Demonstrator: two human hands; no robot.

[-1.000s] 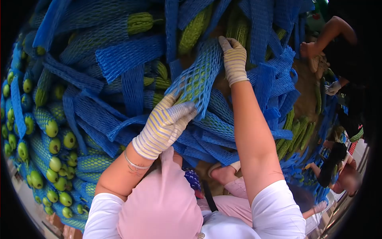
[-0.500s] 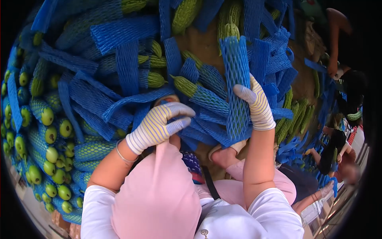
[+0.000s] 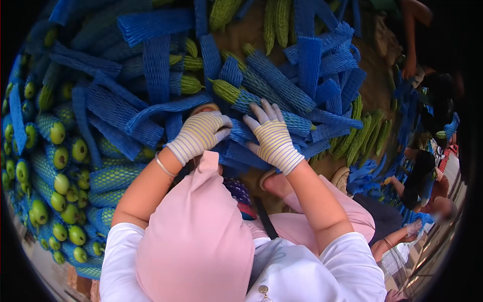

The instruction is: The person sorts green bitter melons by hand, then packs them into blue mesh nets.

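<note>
My left hand (image 3: pixel 200 132), in a striped glove, is closed at the edge of the blue net sleeves (image 3: pixel 241 132); what its fingers hold, if anything, is hidden. To its right, my right hand (image 3: pixel 271 135) has its fingers spread over the sleeves, against a green ridged gourd (image 3: pixel 225 91) that lies partly inside a blue net. Beyond the hands, another netted gourd (image 3: pixel 282 83) lies slanted on the pile. A loose sleeve (image 3: pixel 168 111) curves across the pile to the left.
Netted gourds with round green ends (image 3: pixel 61 183) are stacked at left. Bare gourds (image 3: pixel 363 136) lie on brown cloth at right, with more (image 3: pixel 275 25) at the top. Other people's arms (image 3: pixel 410 45) and a gloved hand (image 3: pixel 413 227) show at far right.
My right hand has let go of the netted gourd it held upright, which now appears to lie on the pile, and has moved left and down. My left hand has shifted slightly and its fingers have closed.
</note>
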